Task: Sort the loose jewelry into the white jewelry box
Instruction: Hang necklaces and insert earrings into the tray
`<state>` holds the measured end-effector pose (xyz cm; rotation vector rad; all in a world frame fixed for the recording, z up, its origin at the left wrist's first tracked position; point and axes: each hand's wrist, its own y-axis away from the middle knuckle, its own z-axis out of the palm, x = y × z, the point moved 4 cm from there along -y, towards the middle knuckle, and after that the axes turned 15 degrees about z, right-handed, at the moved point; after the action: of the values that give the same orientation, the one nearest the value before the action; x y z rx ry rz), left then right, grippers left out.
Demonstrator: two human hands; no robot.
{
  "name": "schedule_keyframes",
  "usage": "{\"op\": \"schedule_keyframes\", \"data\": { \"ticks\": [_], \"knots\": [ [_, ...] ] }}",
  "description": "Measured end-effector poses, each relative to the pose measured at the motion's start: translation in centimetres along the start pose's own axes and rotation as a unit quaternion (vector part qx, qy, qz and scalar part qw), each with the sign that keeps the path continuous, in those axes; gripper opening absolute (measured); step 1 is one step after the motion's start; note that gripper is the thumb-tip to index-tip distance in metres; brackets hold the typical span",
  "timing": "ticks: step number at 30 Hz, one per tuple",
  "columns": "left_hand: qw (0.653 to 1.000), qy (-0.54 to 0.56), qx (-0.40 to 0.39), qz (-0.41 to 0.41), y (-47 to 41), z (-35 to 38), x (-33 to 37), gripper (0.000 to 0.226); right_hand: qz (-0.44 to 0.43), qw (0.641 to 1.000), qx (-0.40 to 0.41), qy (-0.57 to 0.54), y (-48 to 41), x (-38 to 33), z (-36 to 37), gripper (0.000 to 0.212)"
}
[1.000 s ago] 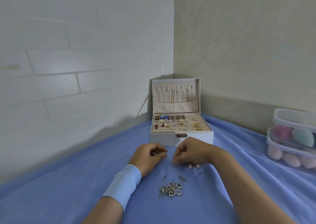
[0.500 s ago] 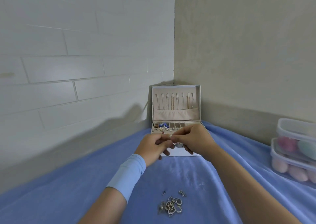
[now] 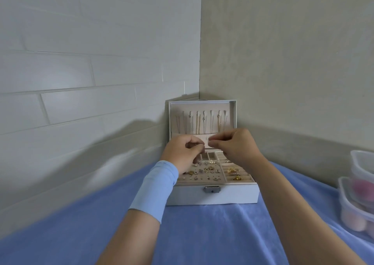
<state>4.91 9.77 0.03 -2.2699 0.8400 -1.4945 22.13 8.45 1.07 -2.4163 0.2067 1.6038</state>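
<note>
Both hands risen above white jewelry box [image 3: 212,196]; left hand [image 3: 182,153], right hand [image 3: 236,145] pinched, held item too small to tell.

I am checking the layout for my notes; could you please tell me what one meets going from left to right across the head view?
White brick wall → light blue wristband → left hand → right hand → stacked clear plastic containers of pastel makeup sponges.

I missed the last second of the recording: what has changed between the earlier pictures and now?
Both hands rose from the cloth near the loose pile and moved forward over the open box. The left hand and right hand now pinch together before the lid pocket; what they hold is too small to tell. The pile has left the view. The box stayed open.
</note>
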Motion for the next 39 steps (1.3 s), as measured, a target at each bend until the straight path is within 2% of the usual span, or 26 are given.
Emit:
{"op": "schedule_keyframes", "data": {
  "ticks": [4, 9, 14, 22, 34, 39],
  "knots": [
    [1.000, 0.005, 0.012, -0.028, -0.1, 0.3, -1.9, 0.007, 0.008, 0.986, -0.002, 0.168, -1.5, 2.1, -0.2, 0.009],
    [1.000, -0.008, 0.001, -0.021, 0.1, 0.8, -2.1, 0.005, 0.018, 0.957, -0.027, 0.288, -2.0, 3.4, 0.3, 0.006],
    [1.000, 0.004, 0.016, -0.015, 0.0, 0.6, -2.0, 0.005, -0.001, 0.946, 0.001, 0.324, -1.6, 2.9, 0.3, 0.005],
    [1.000, -0.007, -0.010, -0.003, 0.1, 1.6, -2.1, 0.004, -0.020, 0.935, 0.020, 0.354, -1.2, 2.8, 0.3, 0.005],
    [1.000, -0.005, -0.015, 0.009, 0.1, 1.8, -1.6, 0.010, -0.018, 0.919, 0.005, 0.394, -0.9, 2.7, 0.8, 0.008],
    [1.000, 0.001, -0.005, 0.013, 0.1, 2.0, -1.5, 0.011, -0.017, 0.930, 0.003, 0.367, -1.0, 2.7, 0.1, 0.009]
  ]
}}
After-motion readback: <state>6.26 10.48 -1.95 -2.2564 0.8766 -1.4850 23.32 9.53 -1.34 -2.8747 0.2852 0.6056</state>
